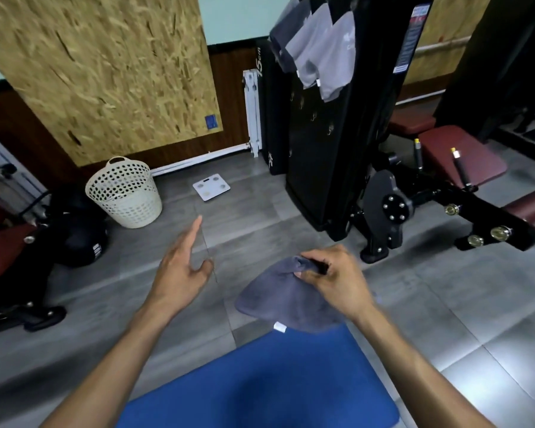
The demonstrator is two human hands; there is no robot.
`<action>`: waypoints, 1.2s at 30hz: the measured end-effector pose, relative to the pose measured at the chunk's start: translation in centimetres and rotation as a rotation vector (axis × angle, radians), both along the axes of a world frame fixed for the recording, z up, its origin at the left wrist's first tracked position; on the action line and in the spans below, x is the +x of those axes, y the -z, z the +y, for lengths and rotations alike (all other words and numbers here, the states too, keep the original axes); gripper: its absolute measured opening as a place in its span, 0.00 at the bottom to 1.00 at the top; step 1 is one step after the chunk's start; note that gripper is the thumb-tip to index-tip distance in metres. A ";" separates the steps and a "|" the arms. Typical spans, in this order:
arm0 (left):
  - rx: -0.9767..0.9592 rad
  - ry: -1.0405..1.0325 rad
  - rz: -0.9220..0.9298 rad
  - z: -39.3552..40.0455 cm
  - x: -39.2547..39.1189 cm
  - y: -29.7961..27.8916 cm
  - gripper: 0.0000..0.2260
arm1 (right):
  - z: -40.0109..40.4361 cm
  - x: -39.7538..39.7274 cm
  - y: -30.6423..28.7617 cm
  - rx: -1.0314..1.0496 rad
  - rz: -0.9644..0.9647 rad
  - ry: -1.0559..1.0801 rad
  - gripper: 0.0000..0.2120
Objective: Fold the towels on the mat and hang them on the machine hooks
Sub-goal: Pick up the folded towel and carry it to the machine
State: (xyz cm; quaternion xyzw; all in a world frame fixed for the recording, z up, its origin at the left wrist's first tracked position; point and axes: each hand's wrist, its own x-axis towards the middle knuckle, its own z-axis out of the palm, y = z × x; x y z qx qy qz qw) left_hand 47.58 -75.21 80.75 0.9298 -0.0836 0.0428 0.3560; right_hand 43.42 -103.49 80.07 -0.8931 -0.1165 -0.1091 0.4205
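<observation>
1. A blue mat [269,387] fills the bottom centre of the frame, lying on a grey tiled floor [445,304].
2. Just above the mat, right of centre, the right hand [334,276] pinches the bunched top of a grey-blue towel [278,301]; the towel hangs in the air, a white tag at its lower edge.
3. The left hand [183,267], centre left, holds nothing, its fingers straight and apart.
4. Farther off, a white basket [124,193] and a white scale [211,186] sit on the floor.
5. At upper right, grey towels [318,47] hang on the black machine [318,156]; a pad beside it reads "15cm".
</observation>
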 end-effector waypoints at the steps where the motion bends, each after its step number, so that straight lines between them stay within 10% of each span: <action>1: -0.007 0.015 0.015 -0.6 2.0 0.4 0.37 | -0.4 2.1 0.1 0.002 -0.015 -0.002 0.10; 15: -0.049 0.060 0.217 2.5 39.5 6.3 0.34 | 1.1 38.4 4.7 -0.093 0.161 0.112 0.03; 21: -0.073 0.097 0.308 3.8 57.4 7.1 0.34 | 1.8 52.9 5.8 0.056 0.186 0.183 0.16; 36: -0.160 0.219 0.450 -9.9 95.3 13.5 0.28 | -2.3 90.3 13.6 0.285 0.354 0.441 0.09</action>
